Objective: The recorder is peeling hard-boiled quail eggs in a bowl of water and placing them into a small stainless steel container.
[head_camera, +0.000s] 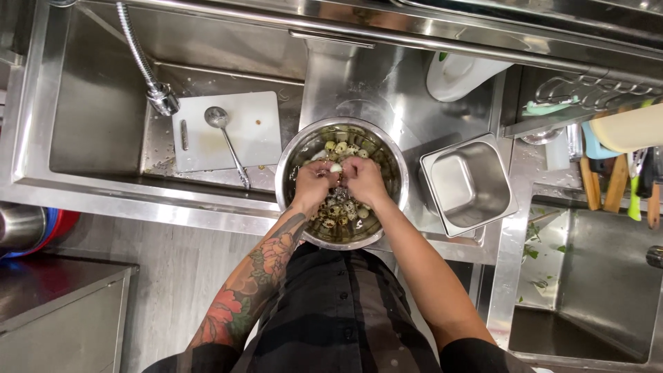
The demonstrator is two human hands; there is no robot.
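Observation:
A round steel bowl sits on the steel counter in front of me, filled with several small speckled eggs, some of them peeled and pale. My left hand and my right hand meet over the middle of the bowl. Together their fingertips pinch one small pale egg. Both hands hover just above the heap of eggs.
A square steel tub stands right of the bowl. In the sink at left lie a white cutting board with a ladle and a spring faucet. Utensils hang at the far right; a second sink is lower right.

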